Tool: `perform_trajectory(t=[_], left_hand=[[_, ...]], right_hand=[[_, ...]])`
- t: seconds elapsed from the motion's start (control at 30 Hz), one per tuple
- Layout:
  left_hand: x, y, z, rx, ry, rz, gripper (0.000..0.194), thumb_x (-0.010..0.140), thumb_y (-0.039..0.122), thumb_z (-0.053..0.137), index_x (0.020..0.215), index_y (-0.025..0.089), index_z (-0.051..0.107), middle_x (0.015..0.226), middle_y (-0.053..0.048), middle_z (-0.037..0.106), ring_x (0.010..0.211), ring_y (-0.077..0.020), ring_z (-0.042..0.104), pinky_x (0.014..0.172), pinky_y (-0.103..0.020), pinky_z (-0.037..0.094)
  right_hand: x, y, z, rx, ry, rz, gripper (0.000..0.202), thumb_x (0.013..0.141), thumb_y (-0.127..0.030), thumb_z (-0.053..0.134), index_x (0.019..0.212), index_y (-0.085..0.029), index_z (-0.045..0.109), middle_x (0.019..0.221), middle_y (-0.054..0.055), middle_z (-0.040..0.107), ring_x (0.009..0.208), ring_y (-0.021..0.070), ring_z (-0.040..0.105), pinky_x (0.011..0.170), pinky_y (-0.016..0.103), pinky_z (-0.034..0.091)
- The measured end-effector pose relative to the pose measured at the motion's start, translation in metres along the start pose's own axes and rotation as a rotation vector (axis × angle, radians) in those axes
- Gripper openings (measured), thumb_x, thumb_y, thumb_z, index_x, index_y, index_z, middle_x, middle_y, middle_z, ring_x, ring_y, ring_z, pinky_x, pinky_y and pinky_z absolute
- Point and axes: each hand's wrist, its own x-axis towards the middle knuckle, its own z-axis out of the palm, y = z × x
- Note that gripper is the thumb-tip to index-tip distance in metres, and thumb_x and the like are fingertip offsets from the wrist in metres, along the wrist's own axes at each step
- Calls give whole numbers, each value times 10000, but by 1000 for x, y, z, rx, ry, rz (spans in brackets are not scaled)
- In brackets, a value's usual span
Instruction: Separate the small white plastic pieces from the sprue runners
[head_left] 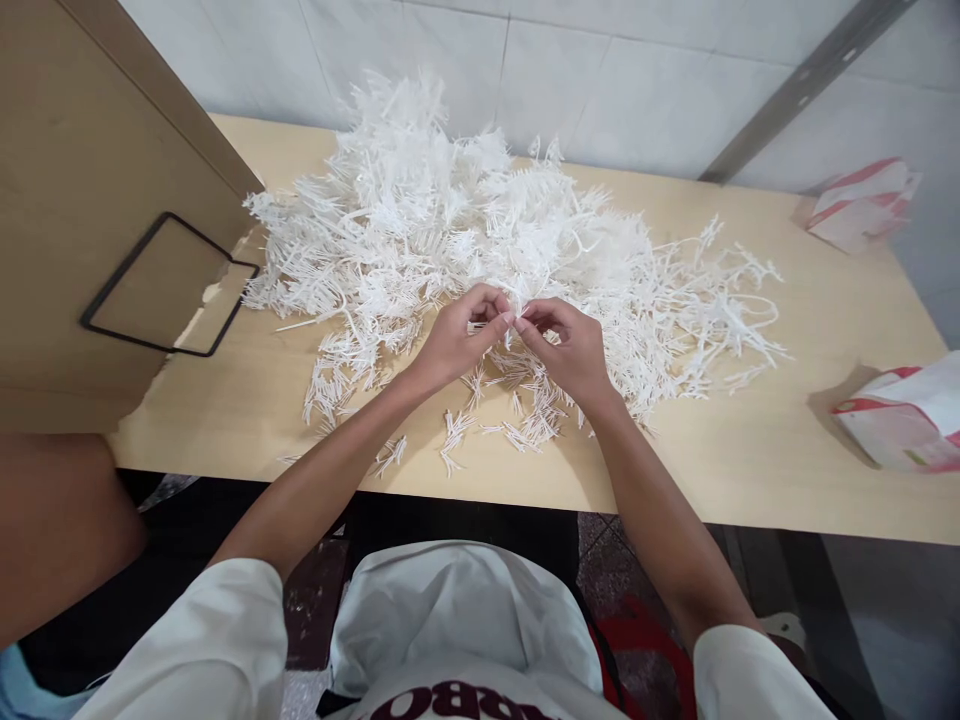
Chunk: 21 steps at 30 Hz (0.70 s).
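Both my hands meet at the front of a large heap of white, thin, branched plastic-looking sprigs point(420, 210). My left hand point(466, 332) pinches with thumb and forefinger at a small white sprig point(517, 292). Against it, my right hand point(568, 345) is closed in a similar pinch on the same piece, the fingertips of both hands nearly touching. Exactly how the piece sits between the fingers is partly hidden. Small loose sprigs point(455, 432) lie on the wooden tabletop point(720, 450) below my hands.
On the left stands a brown board or box side point(90, 190), with a black wire frame point(125, 267) by it. Two red-and-white paper bags point(862, 205) point(900, 420) are at the right. A tiled wall point(570, 90) closes the back. Another person's limb point(60, 530) shows at lower left.
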Motion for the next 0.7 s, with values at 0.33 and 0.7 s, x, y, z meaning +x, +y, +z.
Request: perform_trajectory(t=[0.33, 0.7], left_hand=[[1, -1, -4, 165, -88, 82, 174, 873, 339, 609, 933, 179, 643, 776, 4, 674, 708, -98, 602, 693, -229, 457], [-3, -1, 1, 319, -140, 65, 94, 805, 220, 570, 831, 170, 646, 743, 15, 664, 676, -99, 561, 648, -236, 416]], right_hand=[[2, 1, -2, 216, -17, 90, 230, 776, -421, 740, 857, -231, 639, 816, -8, 673, 746, 121, 651, 727, 281, 581], [-3, 1, 1, 60, -81, 58, 102, 667, -166, 640, 742, -210, 589, 714, -36, 613, 608, 96, 529, 569, 259, 437]])
